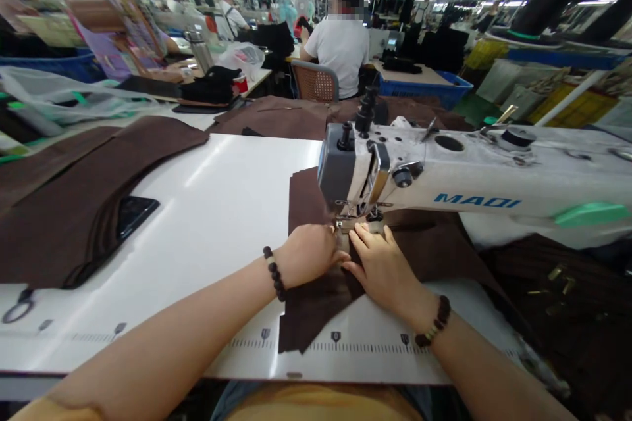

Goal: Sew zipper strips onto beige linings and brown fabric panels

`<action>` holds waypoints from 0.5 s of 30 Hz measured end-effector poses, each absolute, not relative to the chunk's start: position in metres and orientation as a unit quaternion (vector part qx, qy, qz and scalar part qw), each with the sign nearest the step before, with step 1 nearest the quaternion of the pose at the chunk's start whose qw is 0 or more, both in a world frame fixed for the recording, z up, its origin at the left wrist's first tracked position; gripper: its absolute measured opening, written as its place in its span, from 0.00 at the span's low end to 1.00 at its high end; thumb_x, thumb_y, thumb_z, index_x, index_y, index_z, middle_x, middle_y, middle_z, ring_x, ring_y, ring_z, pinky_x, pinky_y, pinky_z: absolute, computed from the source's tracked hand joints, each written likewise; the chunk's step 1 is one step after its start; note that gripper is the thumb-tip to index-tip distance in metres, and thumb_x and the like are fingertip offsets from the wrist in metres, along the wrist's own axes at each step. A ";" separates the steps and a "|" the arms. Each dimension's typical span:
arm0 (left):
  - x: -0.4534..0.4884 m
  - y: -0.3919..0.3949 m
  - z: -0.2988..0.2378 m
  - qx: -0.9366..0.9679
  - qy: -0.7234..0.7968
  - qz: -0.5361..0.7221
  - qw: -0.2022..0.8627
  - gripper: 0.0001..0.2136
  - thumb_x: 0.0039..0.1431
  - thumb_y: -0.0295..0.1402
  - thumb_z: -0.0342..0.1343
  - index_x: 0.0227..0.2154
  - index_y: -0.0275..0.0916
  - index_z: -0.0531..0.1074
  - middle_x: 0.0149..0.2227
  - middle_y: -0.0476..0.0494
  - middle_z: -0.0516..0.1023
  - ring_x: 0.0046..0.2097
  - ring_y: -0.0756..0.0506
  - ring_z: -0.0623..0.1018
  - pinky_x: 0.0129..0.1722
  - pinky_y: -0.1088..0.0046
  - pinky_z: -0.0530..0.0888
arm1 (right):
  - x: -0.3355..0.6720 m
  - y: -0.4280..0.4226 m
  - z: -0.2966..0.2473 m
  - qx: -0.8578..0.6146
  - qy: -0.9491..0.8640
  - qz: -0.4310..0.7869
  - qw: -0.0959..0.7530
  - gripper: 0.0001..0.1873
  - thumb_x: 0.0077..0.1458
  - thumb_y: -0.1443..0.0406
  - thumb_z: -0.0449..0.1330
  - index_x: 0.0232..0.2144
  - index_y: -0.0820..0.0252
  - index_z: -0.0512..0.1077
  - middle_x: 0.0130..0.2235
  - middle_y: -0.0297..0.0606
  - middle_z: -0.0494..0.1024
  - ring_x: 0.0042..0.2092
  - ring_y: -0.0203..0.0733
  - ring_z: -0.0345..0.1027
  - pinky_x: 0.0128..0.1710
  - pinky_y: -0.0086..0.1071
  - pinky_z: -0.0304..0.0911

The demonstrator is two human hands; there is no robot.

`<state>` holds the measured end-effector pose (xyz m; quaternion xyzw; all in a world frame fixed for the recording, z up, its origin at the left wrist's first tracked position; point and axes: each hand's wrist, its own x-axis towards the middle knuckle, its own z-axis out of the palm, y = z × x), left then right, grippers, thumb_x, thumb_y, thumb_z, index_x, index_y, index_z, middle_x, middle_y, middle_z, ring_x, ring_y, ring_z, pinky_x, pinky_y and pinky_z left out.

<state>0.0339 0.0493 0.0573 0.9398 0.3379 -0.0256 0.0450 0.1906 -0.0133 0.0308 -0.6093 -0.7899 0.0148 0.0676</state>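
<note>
A brown fabric piece [316, 316] lies under the head of a white sewing machine [474, 171]. My left hand [310, 255] is at the left of the presser foot [340, 225], its fingers curled and closed on the fabric; the fingertips are partly hidden. To the right of the foot, my right hand [388, 266] rests flat on the same fabric with its fingers stretched toward the needle area. The thumbs of both hands come close together just in front of the foot. More of the brown cloth spreads to the right beneath the machine arm.
Stacked brown fabric panels [99, 191] lie on the left of the white table [222, 210], partly over a dark phone [138, 214]. Brown cloth [276, 117] is piled behind. Ahead, a person [338, 46] sits on a chair [316, 81] near a blue crate [424, 89].
</note>
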 end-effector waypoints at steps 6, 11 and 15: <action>0.032 0.040 0.024 0.939 0.343 0.033 0.011 0.18 0.58 0.38 0.52 0.44 0.28 0.65 0.47 0.33 0.68 0.50 0.40 0.68 0.50 0.65 0.66 | 0.182 -0.016 0.019 -0.633 -0.768 0.009 0.095 0.27 0.56 0.56 0.51 0.54 0.65 0.60 0.54 0.50 0.63 0.55 0.53 0.53 0.53 0.47 0.49; 0.025 0.039 0.019 0.942 0.328 0.069 -0.001 0.21 0.56 0.40 0.53 0.46 0.27 0.64 0.46 0.35 0.68 0.47 0.42 0.69 0.49 0.68 0.67 | 0.171 -0.018 0.019 -0.660 -0.749 0.009 0.062 0.30 0.56 0.54 0.51 0.56 0.65 0.58 0.54 0.51 0.63 0.54 0.56 0.53 0.52 0.49 0.51; 0.020 0.039 0.020 0.946 0.316 0.065 -0.002 0.21 0.56 0.41 0.53 0.45 0.27 0.64 0.45 0.35 0.68 0.46 0.41 0.68 0.48 0.67 0.67 | 0.165 -0.022 0.023 -0.669 -0.741 0.021 0.051 0.30 0.55 0.54 0.51 0.56 0.65 0.58 0.55 0.50 0.61 0.54 0.56 0.53 0.52 0.50 0.50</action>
